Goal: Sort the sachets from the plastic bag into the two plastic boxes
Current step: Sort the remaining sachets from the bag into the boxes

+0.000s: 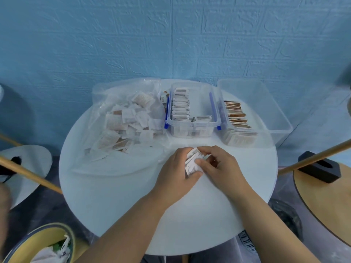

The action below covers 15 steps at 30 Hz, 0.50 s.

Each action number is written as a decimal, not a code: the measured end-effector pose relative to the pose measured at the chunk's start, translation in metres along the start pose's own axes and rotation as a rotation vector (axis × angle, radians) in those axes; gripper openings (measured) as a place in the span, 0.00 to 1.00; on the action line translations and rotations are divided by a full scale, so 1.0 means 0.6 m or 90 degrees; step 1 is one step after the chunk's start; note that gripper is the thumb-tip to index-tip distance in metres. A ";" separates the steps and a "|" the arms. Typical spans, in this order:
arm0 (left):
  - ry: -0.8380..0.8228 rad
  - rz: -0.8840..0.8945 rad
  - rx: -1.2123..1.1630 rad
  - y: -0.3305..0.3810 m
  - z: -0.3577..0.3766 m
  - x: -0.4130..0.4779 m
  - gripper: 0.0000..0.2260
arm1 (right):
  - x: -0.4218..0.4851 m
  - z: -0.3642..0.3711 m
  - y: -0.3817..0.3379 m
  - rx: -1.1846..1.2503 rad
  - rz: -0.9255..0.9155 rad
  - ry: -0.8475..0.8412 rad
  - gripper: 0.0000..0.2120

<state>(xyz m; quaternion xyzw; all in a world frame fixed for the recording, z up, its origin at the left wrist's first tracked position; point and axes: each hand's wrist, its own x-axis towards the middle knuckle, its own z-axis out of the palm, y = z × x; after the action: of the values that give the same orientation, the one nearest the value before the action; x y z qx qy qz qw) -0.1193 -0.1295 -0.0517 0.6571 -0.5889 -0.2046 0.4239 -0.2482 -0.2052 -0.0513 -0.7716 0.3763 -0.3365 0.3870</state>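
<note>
Head view: round white bench [114, 196], blue textured wall behind. Along far left edge, clear plastic bag [98, 103] lying flat, mouth toward bench centre, loose sachets [129, 118] heaped inside, white and brown mixed. At far edge centre, just beside the bag, clear box with blue latches [213, 103], white sachets [180, 107] filed upright along its left wall. At far right edge, second clear box [266, 103], larger, reaching past the bench edge, brown sachets [237, 116] stacked on edge at its left side. Near bench centre, well short of both boxes, left hand [176, 171] and right hand [222, 166] together: left fingers and thumb curled round a small bundle of white sachets [191, 162], right fingertips pinching the same bundle from the right. Bundle count unreadable. Off-bench: wooden sticks either side, yellow bowl [38, 242] lower left.
</note>
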 end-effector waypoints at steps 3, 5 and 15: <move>0.036 -0.031 -0.041 -0.002 -0.001 -0.002 0.18 | -0.002 -0.003 -0.001 0.034 0.000 0.004 0.07; 0.076 -0.043 -0.063 -0.004 -0.003 -0.003 0.17 | -0.004 -0.001 -0.001 0.055 -0.001 0.015 0.06; 0.067 -0.012 0.028 -0.008 0.005 0.000 0.17 | -0.002 0.003 0.007 -0.009 -0.159 -0.001 0.15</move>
<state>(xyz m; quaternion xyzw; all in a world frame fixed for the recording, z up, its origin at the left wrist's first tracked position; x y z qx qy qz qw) -0.1188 -0.1306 -0.0571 0.6814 -0.5640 -0.1607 0.4380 -0.2490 -0.2055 -0.0561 -0.8157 0.2792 -0.3786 0.3368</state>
